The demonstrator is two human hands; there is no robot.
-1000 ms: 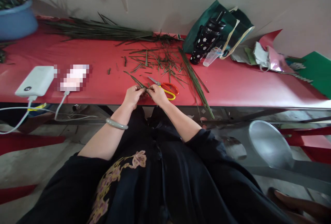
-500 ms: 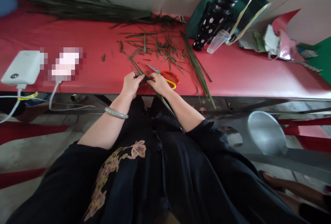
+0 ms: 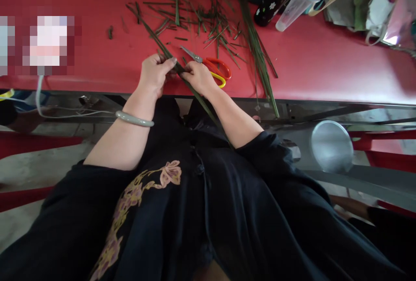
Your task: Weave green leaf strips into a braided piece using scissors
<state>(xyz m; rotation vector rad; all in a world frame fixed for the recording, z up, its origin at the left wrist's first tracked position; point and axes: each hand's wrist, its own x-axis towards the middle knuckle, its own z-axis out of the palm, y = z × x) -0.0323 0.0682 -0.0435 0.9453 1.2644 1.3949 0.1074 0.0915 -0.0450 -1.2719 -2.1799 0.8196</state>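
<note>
at the left a white cable [image 3: 39, 95] leads to a blurred-out object [image 3: 48, 38] on the red table [image 3: 97, 66]; next the left hand [image 3: 153, 73] pinches a long leaf strip [image 3: 152, 34] between thumb and fingers. the strip slants from near scattered cuttings [image 3: 177, 8] through both hands and over the table's edge, the right hand [image 3: 199, 77] gripping it too, with red-and-yellow scissors [image 3: 221, 68] just beside that hand, then a leaf bundle [image 3: 256, 43] and a clear plastic cup [image 3: 295, 10].

One head-worn camera faces forward and down. Wearer's torso [image 3: 234, 203] lies near, bench [image 3: 312, 69] farther off.
</note>
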